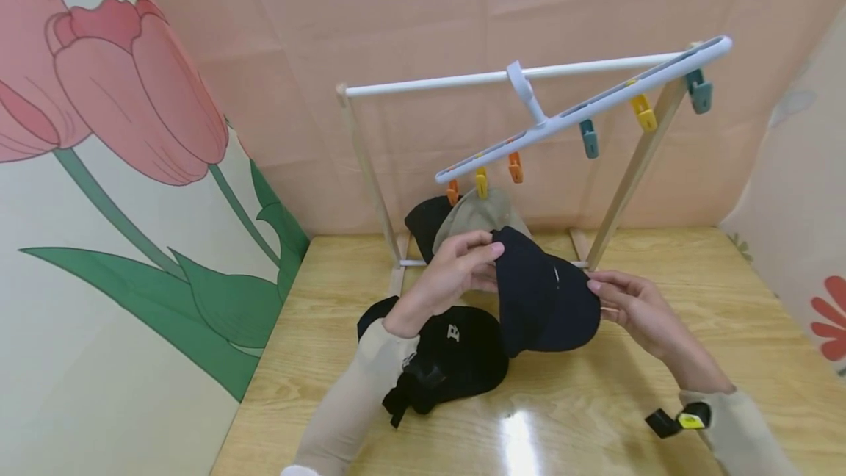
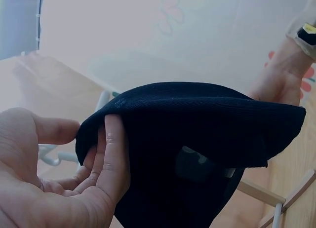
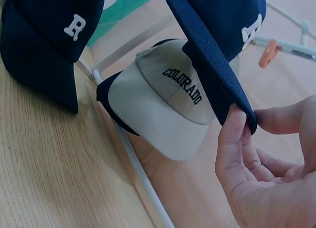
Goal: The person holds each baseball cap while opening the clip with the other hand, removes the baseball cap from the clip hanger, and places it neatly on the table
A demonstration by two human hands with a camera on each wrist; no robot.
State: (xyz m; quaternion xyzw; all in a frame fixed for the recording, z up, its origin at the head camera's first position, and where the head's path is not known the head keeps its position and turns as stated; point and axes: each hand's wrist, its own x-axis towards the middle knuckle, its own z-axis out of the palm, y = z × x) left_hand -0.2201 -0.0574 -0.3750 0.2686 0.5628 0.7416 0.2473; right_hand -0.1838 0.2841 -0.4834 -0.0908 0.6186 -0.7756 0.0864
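Both hands hold a navy baseball cap point(image 1: 542, 300) in the air above the table. My left hand point(image 1: 456, 270) pinches the cap's edge on its left side, thumb outside and fingers under it, as the left wrist view shows. On the other side, my right hand point(image 1: 628, 307) pinches the rim of the brim between thumb and fingers; in the right wrist view the navy cap point(image 3: 217, 45) shows a white letter. Behind the hands, a beige cap point(image 3: 168, 90) lettered COLORADO overlaps a dark cap point(image 1: 426, 222), both below the hanger's left end.
A long pale clip hanger point(image 1: 575, 116) slants from the white rail point(image 1: 429, 84) of a wooden-legged rack. Orange, yellow and teal clips line it, such as a teal clip point(image 1: 590, 139). A black cap point(image 1: 463, 351) with a white letter lies on the wooden table point(image 1: 330, 358), under the left forearm.
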